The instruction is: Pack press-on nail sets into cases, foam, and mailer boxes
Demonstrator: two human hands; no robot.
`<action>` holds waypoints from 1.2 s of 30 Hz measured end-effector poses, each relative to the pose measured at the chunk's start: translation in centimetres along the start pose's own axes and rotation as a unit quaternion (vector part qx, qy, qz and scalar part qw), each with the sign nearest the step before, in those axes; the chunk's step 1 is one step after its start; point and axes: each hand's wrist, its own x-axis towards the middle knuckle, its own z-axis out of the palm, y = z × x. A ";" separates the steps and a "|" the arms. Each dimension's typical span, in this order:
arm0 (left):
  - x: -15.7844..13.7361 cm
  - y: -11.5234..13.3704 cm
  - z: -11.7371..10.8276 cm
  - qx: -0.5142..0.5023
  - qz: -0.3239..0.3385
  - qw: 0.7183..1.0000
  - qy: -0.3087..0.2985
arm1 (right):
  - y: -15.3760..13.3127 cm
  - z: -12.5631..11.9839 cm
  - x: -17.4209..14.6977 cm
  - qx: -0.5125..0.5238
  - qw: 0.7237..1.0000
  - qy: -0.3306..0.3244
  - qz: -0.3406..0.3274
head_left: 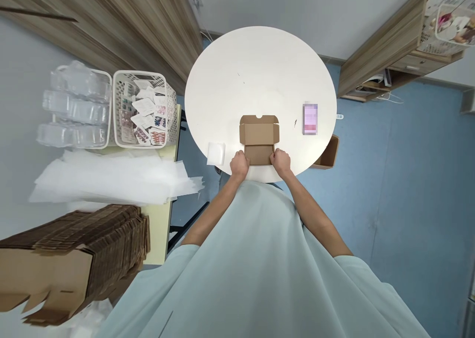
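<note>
A small brown cardboard box (259, 134) lies at the near edge of the round white table, its lid folded open away from me and its tray part facing up with nothing visible inside. My left hand (239, 165) is closed on the box's left side wall. On the opposite side, my right hand (281, 162) grips the right wall, fingers curled around it. Both thumbs' exact positions are partly hidden. Left of my left hand, a white square packet (215, 154) rests near the table's edge.
A phone (310, 119) lies on the right of the table (260, 56). At left, a side table holds a basket of small packs (118, 80), clear plastic trays (74, 105), white sheets (111, 177) and flattened cardboard boxes (115, 249). An open carton (328, 154) sits below right.
</note>
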 end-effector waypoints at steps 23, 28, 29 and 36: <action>0.3 -7.7 -4.4 -0.088 -0.139 0.978 0.129 | 2.4 -2.3 -4.5 0.120 0.992 0.032 -0.010; -2.1 -6.6 -4.8 -0.165 -0.034 0.975 0.143 | 1.5 -3.4 -4.9 0.209 0.971 0.054 -0.102; -2.6 -6.4 -5.0 -0.176 -0.005 0.974 0.141 | 1.2 -3.6 -5.0 0.230 0.963 0.066 -0.124; -3.9 -3.1 -6.7 -0.181 0.233 0.955 0.002 | -0.6 -4.5 -4.0 0.330 0.916 0.039 -0.223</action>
